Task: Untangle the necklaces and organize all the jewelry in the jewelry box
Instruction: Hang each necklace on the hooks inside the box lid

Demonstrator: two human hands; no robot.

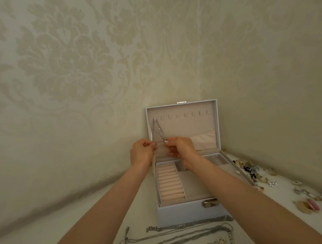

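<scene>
While a silver necklace [157,129] hangs from the leftmost hook inside the raised lid of the pale blue jewelry box [181,215], the left hand [141,153] and right hand [179,146] each close a grip on its lower end, curled fingers pinching the chain in front of the lid. More chains [182,233] lie on the white desk [35,242] just before the box; loose earrings and rings [273,179] are scattered to its right.

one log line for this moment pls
necklace: hangs from leftmost lid hook | left hand: pinches chain | right hand: pinches chain | jewelry box: open | loose necklaces: in front of box
</scene>
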